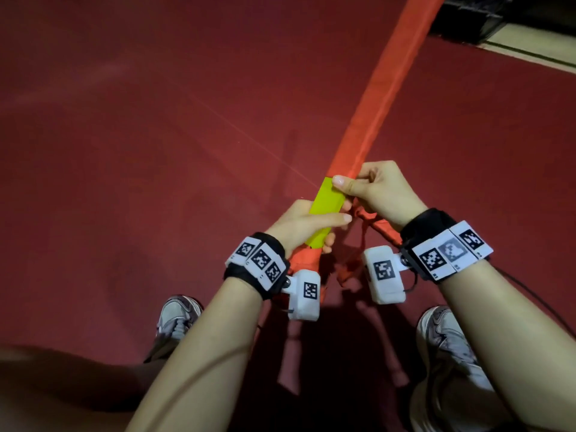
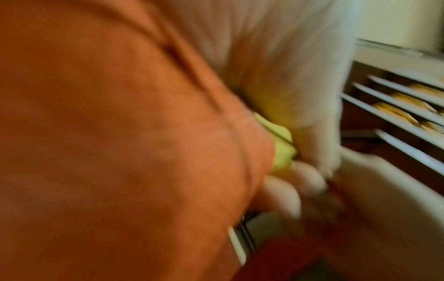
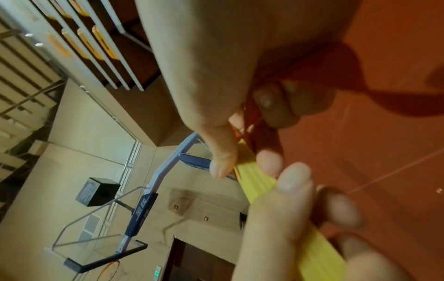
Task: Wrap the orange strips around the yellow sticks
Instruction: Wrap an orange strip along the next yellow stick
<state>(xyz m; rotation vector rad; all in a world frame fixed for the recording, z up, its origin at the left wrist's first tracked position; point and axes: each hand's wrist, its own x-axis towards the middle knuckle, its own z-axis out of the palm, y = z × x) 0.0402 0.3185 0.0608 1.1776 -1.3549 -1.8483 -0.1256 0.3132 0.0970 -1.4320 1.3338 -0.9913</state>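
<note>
Left hand [image 1: 304, 224] curled round yellow stick [image 1: 327, 199], thumb across its bare face. Right hand [image 1: 378, 190] just beyond it, pinching orange strip [image 1: 378, 98] edge against the stick; wrapped strip runs away past both hands, loose tails hang under right wrist above red floor [image 1: 156, 120].

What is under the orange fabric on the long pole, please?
In the bare gap, the yellow stick shows, gripped by the left hand. The orange strip covers the rest, so beneath it cannot be seen. The right hand pinches the strip's edge.
</note>
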